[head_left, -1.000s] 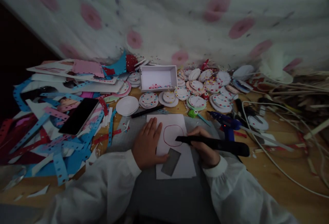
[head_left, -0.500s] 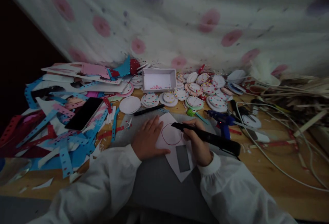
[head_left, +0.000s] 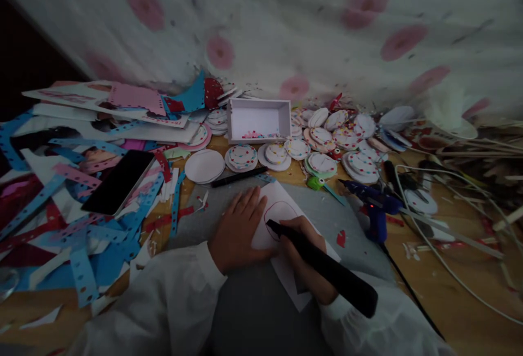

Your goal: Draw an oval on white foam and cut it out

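A white sheet (head_left: 300, 202) with a dark red circle drawn on it lies tilted on a grey mat (head_left: 261, 318). My left hand (head_left: 241, 231) rests flat on the sheet's left side, fingers stretched out and thumb pointing right. In my right hand (head_left: 306, 258) is what looks like a black utility knife (head_left: 335, 277), its thick handle slanting down to the right. The knife's tip meets the lower left of the circle's outline. My right hand covers most of the rectangular opening in the sheet and part of the circle.
Ahead stands a white box (head_left: 259, 119) with small red and pink bits, beside many dotted paper discs (head_left: 322, 164). A black pen (head_left: 239, 177) lies before them. Left are a phone (head_left: 118, 182) and paper scraps (head_left: 81, 269); right, a blue glue gun (head_left: 376, 209) and white cable (head_left: 445, 271).
The knife tip has moved from the circle's top round to its lower left, my right hand coming down and left with it. The view has shifted closer; my left hand stays on the sheet.
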`<action>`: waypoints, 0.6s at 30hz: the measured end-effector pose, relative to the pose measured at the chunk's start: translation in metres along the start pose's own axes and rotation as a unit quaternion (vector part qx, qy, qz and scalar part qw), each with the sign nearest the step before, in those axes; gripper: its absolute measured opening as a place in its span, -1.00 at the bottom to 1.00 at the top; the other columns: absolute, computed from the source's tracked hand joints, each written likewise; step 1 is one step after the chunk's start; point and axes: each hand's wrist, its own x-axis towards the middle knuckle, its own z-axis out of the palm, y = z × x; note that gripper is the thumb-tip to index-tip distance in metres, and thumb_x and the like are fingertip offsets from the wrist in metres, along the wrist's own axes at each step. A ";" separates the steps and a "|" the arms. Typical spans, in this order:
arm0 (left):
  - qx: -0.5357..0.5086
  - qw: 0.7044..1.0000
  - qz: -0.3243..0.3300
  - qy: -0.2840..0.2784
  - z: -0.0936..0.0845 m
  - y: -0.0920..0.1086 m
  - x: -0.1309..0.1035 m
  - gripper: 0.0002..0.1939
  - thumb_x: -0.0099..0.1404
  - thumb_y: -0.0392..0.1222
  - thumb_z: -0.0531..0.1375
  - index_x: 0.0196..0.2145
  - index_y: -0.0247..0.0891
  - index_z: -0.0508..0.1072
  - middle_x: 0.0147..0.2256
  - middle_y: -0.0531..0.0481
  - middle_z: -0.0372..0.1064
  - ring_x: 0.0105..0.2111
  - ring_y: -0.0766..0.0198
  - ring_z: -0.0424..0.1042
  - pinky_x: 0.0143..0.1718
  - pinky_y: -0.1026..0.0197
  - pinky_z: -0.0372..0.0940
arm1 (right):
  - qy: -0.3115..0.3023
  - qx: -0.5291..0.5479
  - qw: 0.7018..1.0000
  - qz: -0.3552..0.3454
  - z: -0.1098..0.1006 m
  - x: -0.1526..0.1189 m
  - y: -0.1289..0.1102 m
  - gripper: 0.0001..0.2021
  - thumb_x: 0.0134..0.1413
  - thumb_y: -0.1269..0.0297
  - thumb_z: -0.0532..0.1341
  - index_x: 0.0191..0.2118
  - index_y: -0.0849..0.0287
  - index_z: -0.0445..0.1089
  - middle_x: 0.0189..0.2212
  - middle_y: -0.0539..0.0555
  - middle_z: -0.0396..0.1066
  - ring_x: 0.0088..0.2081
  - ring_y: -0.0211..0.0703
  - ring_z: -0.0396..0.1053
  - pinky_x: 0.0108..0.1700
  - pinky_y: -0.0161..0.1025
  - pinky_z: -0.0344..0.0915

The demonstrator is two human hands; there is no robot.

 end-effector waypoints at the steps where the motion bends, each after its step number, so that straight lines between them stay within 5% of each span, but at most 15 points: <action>1: -0.001 1.000 -0.002 -0.001 0.000 0.000 0.000 0.02 0.13 0.42 0.07 0.27 -0.47 0.05 0.31 -0.40 -0.14 0.32 -0.14 -0.14 0.28 -0.18 -0.15 | -0.004 -0.010 1.000 -0.011 0.001 -0.001 0.001 -0.89 0.04 0.40 0.14 -0.27 0.09 0.31 -0.44 -0.01 0.43 -0.44 -0.18 0.39 -0.42 -0.28 0.29; 9: 0.014 1.000 -0.008 -0.021 -0.002 0.002 0.000 -0.04 0.16 0.33 0.09 0.28 -0.48 0.05 0.33 -0.36 -0.17 0.32 -0.12 -0.15 0.29 -0.13 -0.20 | -0.051 -0.057 0.983 -0.167 0.001 0.002 -0.001 -0.80 0.05 0.46 0.09 -0.19 0.08 0.26 -0.51 0.02 0.37 -0.51 -0.18 0.36 -0.49 -0.26 0.31; 18: 0.004 0.999 -0.015 -0.029 -0.003 0.003 0.002 -0.01 0.13 0.34 0.11 0.28 -0.48 0.05 0.33 -0.37 -0.17 0.33 -0.10 -0.17 0.29 -0.14 -0.20 | -0.096 -0.077 0.975 -0.186 -0.005 0.008 -0.008 -0.79 0.02 0.48 0.07 -0.21 0.09 0.24 -0.54 0.00 0.32 -0.53 -0.21 0.30 -0.52 -0.30 0.21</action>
